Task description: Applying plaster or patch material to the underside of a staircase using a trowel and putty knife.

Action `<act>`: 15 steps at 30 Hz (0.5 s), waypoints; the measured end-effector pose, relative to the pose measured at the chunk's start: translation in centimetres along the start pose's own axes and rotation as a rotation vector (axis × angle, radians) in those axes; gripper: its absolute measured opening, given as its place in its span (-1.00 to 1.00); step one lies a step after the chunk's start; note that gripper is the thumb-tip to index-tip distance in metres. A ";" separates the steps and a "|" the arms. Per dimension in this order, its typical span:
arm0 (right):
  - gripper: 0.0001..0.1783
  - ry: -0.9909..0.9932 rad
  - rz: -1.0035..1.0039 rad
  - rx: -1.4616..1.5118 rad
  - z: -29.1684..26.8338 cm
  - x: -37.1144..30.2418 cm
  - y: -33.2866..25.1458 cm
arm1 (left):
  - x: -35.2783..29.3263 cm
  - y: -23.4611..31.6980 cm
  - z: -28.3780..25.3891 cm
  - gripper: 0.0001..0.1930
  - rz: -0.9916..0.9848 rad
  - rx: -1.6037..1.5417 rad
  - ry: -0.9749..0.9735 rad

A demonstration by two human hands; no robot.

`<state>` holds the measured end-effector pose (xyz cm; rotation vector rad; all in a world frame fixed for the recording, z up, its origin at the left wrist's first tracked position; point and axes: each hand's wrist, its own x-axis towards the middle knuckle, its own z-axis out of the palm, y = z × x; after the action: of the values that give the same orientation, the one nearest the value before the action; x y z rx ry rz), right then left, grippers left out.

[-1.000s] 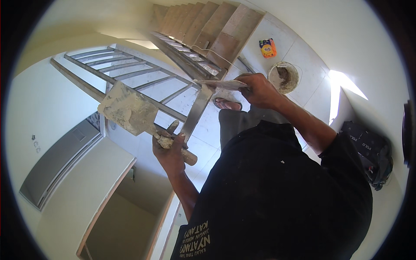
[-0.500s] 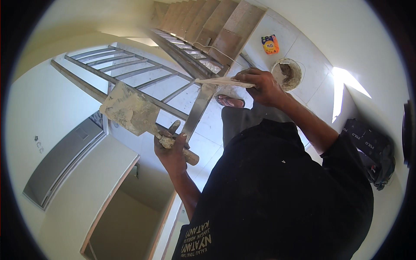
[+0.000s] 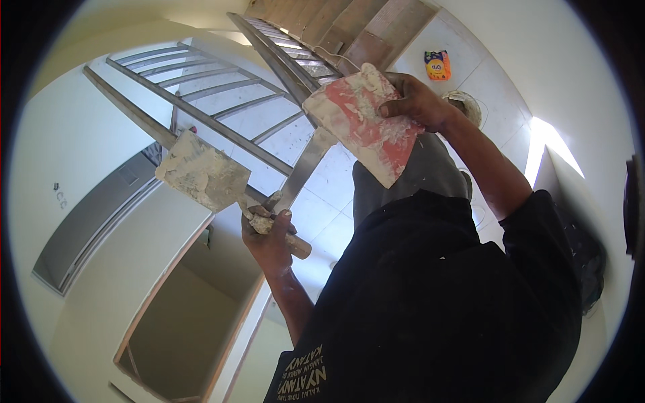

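My left hand [image 3: 267, 243] is closed around the handle of a plastering trowel [image 3: 205, 173]. Its broad rectangular blade points up and left, coated with pale, wet-looking plaster. Across from it, my right hand [image 3: 418, 102] grips the upper right edge of a flat red plate [image 3: 386, 138], thumb on the near face. Whitish plaster smears much of that face, thickest along its left and top edges. The plate and the trowel blade are apart. Behind the plate, part of a round bucket [image 3: 474, 107] shows beside my right wrist.
A metal barred railing [image 3: 222, 127] stretches across the left and centre, close beyond the trowel. Brown steps [image 3: 363, 33] rise at the top. An orange and blue packet [image 3: 437, 66] lies on the tiled floor. A dark bag [image 3: 586, 262] rests at right; a doorway [image 3: 195, 322] opens lower left.
My right hand has turned the red plate from edge-on to broad face showing. The trowel in my left hand stays nearly in place. The view has shifted slightly, and the plate now covers my foot.
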<state>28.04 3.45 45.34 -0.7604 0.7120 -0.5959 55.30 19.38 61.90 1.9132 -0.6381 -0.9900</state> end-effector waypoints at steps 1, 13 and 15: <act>-0.47 -0.009 0.005 0.001 0.0 0.6 0.7 | -0.1 0.1 0.1 -0.63 -0.016 0.013 0.013; -0.39 -0.207 0.188 0.256 0.3 4.0 4.5 | -0.8 -0.5 0.4 -0.59 -0.094 0.062 0.089; -0.39 -0.213 0.249 0.342 0.2 4.1 5.1 | -0.9 -0.4 0.6 -0.59 -0.096 0.064 0.092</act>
<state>31.87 3.60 40.03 -0.4017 0.4813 -0.3889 54.33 19.93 61.69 2.0496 -0.5345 -0.9455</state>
